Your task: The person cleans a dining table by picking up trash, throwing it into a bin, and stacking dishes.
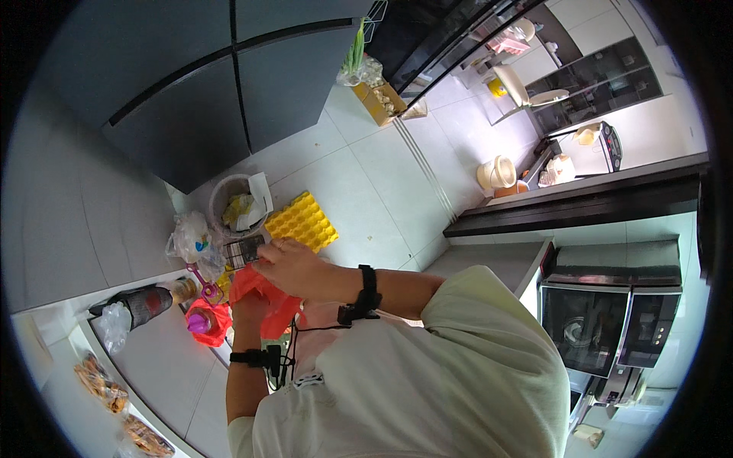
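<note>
A red plastic bag (275, 312) hangs in front of my body, between my two hands. My right hand (292, 266) grips its upper edge, with the fingers bent over it. My left hand (250, 309) is against the bag. Red film covers its fingers, so their grip cannot be seen. Just left of it, a second red bag (216, 326) wraps a jar with a purple lid (199, 322). Beyond my hands, a yellow egg tray (303, 220) lies on the floor near a dark wire rack (243, 252).
A waste bin (215, 197) with refuse stands beside a white plastic bag (192, 237). The dark refrigerator (286, 86) rises ahead. At left, a counter (172, 378) bears a black mesh bag (140, 306). A cardboard box (375, 109) sits by the doorway; an oven (584, 326) is at right.
</note>
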### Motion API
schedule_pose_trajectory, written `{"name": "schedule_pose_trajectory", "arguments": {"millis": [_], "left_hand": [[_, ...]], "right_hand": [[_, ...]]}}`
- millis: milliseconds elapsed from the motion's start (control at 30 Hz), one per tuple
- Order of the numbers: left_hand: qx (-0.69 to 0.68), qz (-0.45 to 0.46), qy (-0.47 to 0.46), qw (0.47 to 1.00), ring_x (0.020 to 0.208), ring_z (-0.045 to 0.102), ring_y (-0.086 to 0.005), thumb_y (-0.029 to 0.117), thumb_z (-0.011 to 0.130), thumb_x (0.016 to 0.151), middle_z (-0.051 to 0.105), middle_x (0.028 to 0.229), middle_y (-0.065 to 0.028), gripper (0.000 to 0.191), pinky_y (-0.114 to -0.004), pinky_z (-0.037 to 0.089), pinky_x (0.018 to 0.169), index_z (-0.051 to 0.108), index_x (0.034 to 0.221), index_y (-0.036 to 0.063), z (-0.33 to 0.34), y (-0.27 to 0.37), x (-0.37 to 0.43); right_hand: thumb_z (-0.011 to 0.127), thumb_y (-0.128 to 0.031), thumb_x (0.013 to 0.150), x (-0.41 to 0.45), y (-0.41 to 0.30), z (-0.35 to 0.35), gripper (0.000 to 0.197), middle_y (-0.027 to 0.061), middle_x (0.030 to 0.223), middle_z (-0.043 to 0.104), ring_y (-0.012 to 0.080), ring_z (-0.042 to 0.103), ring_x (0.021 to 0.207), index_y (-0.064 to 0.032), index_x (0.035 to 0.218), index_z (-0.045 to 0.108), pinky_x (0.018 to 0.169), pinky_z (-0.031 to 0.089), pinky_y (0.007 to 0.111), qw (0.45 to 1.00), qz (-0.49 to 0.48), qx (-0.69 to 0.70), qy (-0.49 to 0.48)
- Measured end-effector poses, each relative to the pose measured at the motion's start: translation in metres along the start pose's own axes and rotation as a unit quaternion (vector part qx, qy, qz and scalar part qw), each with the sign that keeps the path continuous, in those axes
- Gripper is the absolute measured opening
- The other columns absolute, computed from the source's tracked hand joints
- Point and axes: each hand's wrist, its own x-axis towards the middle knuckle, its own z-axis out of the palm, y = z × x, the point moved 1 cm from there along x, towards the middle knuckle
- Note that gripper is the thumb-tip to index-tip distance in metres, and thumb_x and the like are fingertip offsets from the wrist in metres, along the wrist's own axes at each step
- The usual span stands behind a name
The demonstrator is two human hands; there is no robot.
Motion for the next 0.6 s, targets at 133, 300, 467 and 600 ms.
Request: {"name": "schedule_pose_trajectory", "arguments": {"millis": [133, 300, 467, 600], "left_hand": [[0.051, -0.149, -0.172, 0.972, 0.109, 0.049, -0.0218, 0.051, 0.062, 0.067, 0.053, 0.116, -0.009, 0.067, -0.034, 0.038, 0.092, 0.045, 0.119, 0.012, -0.022, 0.032, -0.001], [-0.263, -0.081, -0.057, 0.96, 0.106, 0.051, -0.0241, 0.041, 0.052, 0.078, 0.052, 0.117, -0.0091, 0.052, -0.034, 0.042, 0.087, 0.046, 0.119, 0.0091, 0.019, -0.01, -0.01], [-0.299, -0.02, -0.008, 0.954, 0.097, 0.055, -0.029, 0.032, 0.05, 0.081, 0.056, 0.105, -0.016, 0.039, -0.036, 0.045, 0.08, 0.05, 0.111, 0.0067, 0.023, -0.037, 0.002], [0.025, -0.094, -0.091, 0.991, 0.082, 0.058, -0.0334, 0.03, 0.053, 0.081, 0.059, 0.086, -0.0203, 0.032, -0.039, 0.046, 0.07, 0.054, 0.1, 0.0044, -0.011, -0.027, -0.015]], "right_hand": [[0.052, -0.017, 0.07, -0.012, 0.0, -0.009, 0.029, 0.0044, 0.089, 0.049, 0.0209, 0.051, 0.086, -0.0121, 0.098, 0.06, 0.077, 0.042, 0.03, 1.0, 0.008, -0.021, 0.004], [0.055, -0.018, 0.067, -0.015, -0.008, -0.025, 0.034, 0.0032, 0.086, 0.05, 0.0201, 0.051, 0.085, -0.0126, 0.101, 0.059, 0.075, 0.042, 0.029, 0.987, -0.079, 0.024, 0.137], [0.055, -0.016, 0.072, -0.032, 0.059, 0.024, 0.02, 0.0134, 0.083, 0.057, 0.0292, 0.057, 0.081, -0.007, 0.089, 0.058, 0.069, 0.046, 0.039, 0.956, 0.158, 0.086, -0.23], [0.051, -0.02, 0.078, -0.043, 0.049, 0.008, 0.017, 0.0117, 0.086, 0.058, 0.0297, 0.057, 0.081, -0.0081, 0.089, 0.058, 0.07, 0.046, 0.039, 0.977, 0.121, 0.158, -0.08]]}}
